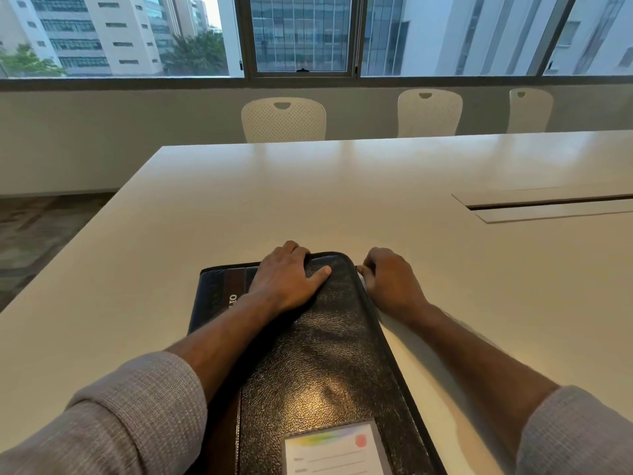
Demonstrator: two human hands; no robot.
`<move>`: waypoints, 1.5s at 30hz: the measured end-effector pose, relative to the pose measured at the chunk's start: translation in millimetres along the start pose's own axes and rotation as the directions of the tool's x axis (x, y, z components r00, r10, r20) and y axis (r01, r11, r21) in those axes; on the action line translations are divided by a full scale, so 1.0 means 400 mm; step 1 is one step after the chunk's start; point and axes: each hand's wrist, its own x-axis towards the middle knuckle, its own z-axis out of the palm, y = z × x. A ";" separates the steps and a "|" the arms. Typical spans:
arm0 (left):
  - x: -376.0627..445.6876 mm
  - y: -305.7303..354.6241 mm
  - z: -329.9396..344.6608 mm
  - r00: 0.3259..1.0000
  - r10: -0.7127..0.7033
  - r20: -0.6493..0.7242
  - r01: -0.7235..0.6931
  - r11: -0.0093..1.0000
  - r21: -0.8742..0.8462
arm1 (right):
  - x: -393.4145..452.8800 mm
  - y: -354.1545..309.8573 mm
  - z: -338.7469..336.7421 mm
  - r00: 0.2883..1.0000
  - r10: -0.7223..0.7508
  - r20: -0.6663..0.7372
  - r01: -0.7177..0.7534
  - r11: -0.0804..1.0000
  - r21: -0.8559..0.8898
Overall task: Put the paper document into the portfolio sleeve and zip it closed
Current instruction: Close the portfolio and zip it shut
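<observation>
A meeting room with a long white table (pixel 308 200) fills the head view; three white perforated chairs (pixel 283 120) stand along its far edge under a band of windows (pixel 301 36) that show office towers. At the right of the frame a cable slot (pixel 548 205) is set into the tabletop.

In the lower centre lies the black leather-look portfolio sleeve (pixel 318 354), flat on the table and closed, its long side running away from the person. A name card (pixel 334 450) sits in a clear pocket at its near end. What is inside cannot be seen; no paper shows.

The left hand (pixel 287 279) rests palm down on the far end of the cover, fingers spread and pressing. The right hand (pixel 387 282) sits just beside the sleeve's upper right corner, fingers curled and pinching the zipper pull (pixel 359 268) at the edge. Grey knit sleeves (pixel 130 416) cover both forearms at the bottom of the frame.
</observation>
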 end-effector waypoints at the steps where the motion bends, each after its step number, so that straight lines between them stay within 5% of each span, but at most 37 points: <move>1: 0.001 -0.002 0.000 1.000 -0.006 -0.001 0.006 1.000 -0.006 | -0.004 -0.002 0.001 1.000 -0.011 0.003 0.011 1.000 0.008; 28: 0.011 0.000 0.022 0.999 0.014 0.037 -0.011 0.996 -0.086 | 0.015 0.062 0.006 0.996 -0.087 -0.026 0.089 0.992 0.090; 40: 0.032 -0.003 0.004 0.993 0.045 0.105 -0.028 0.986 -0.162 | 0.206 -0.007 0.007 0.899 -0.237 0.369 0.171 0.964 0.204; 45: 0.058 0.004 -0.003 0.991 -0.080 0.106 0.110 0.945 -0.309 | 0.252 -0.064 0.003 0.843 -0.311 0.439 0.280 0.950 0.136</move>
